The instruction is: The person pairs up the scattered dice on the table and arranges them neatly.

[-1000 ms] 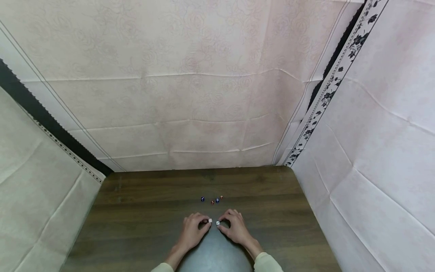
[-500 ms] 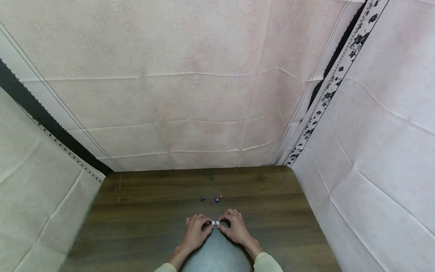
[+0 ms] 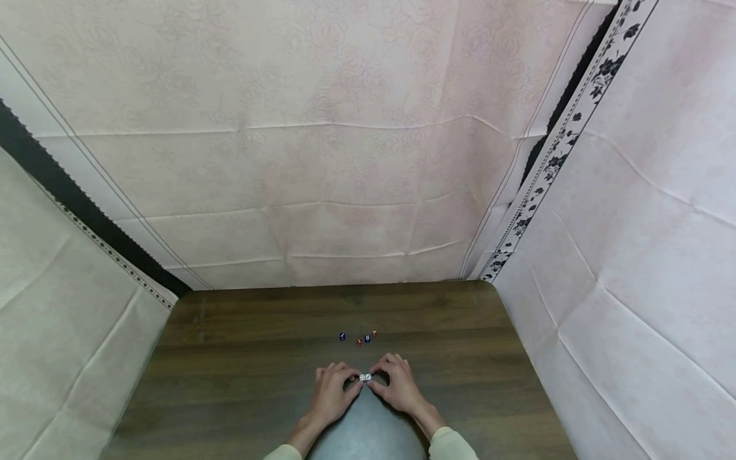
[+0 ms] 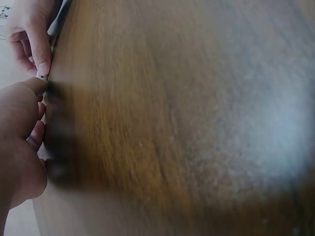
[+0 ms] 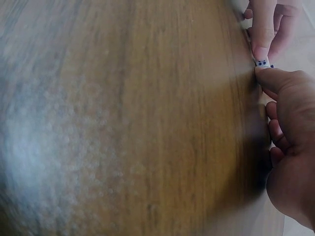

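1. At lower centre, our left hand (image 3: 331,388) pinches the left white die (image 3: 362,377), our right hand (image 3: 399,386) the right white die (image 3: 368,377).
2. The pair lines up left-to-right between our hands, seemingly touching.
3. Above: blue dice (image 3: 367,338), red dice (image 3: 359,342).

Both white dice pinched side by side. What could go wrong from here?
1. The left hand pinches the left white die against the right white die, held by the right hand; uneven pressure might twist one or pop it loose.
2. The front red die sits just ahead; a forward slip could knock it.
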`<act>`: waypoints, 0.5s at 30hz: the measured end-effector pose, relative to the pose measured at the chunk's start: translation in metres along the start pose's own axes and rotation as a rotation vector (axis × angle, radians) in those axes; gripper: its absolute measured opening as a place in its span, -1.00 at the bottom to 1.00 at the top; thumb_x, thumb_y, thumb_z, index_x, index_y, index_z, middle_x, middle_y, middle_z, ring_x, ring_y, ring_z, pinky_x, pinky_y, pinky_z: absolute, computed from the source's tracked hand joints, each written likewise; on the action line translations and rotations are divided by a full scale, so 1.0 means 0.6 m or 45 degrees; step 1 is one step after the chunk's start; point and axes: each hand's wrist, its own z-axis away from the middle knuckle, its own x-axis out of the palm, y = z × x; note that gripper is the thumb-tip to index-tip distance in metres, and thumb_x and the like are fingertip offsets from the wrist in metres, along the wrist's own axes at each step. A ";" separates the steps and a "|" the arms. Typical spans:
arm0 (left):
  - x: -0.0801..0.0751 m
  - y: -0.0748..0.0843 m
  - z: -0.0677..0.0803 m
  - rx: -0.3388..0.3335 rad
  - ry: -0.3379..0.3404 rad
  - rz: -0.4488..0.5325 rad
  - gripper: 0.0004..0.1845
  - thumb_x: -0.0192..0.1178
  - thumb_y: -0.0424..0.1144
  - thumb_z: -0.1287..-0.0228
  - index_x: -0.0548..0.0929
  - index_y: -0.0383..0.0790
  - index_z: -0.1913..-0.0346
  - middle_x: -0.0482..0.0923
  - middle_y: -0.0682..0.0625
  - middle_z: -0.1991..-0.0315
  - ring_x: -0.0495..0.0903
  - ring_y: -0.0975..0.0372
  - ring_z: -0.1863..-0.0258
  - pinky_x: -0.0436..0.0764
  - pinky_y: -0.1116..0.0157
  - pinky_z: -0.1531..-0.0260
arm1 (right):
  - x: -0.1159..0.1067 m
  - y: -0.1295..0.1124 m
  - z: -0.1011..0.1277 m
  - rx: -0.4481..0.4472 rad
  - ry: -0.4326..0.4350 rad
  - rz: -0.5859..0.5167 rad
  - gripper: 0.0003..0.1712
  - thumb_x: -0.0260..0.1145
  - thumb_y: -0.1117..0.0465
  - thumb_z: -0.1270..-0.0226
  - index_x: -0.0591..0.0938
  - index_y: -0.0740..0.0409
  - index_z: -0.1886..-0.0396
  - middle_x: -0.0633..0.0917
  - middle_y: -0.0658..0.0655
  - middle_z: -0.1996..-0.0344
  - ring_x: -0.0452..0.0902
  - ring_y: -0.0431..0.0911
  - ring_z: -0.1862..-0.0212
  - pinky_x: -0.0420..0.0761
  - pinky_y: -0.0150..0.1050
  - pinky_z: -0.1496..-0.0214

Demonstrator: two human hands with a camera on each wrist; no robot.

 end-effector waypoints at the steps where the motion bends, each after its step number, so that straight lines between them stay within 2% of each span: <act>1: 0.000 0.000 -0.001 -0.001 0.001 0.002 -0.88 0.65 -0.16 -0.34 0.93 0.03 0.12 0.69 0.22 0.32 0.51 0.40 0.27 0.27 0.16 0.06 | 0.000 0.000 0.000 -0.002 0.003 -0.001 -0.82 0.66 0.05 -0.45 0.88 -0.13 0.03 0.72 -0.17 0.10 0.54 -0.24 0.02 0.36 -0.22 -0.07; 8: 0.003 0.000 -0.003 -0.015 -0.001 -0.009 -0.89 0.64 -0.14 -0.36 0.93 0.05 0.12 0.66 0.24 0.34 0.47 0.41 0.28 0.25 0.17 0.07 | 0.001 0.002 -0.001 -0.016 0.017 -0.006 -0.82 0.67 0.06 -0.45 0.89 -0.09 0.04 0.73 -0.15 0.11 0.55 -0.20 0.02 0.35 -0.19 -0.07; 15: 0.012 -0.006 0.001 0.011 0.064 -0.016 -0.85 0.68 -0.16 -0.28 0.94 0.07 0.14 0.64 0.25 0.36 0.45 0.44 0.30 0.25 0.19 0.07 | 0.001 0.004 -0.001 -0.024 0.029 0.005 -0.83 0.66 0.05 -0.45 0.88 -0.10 0.05 0.73 -0.15 0.11 0.55 -0.20 0.03 0.37 -0.16 -0.09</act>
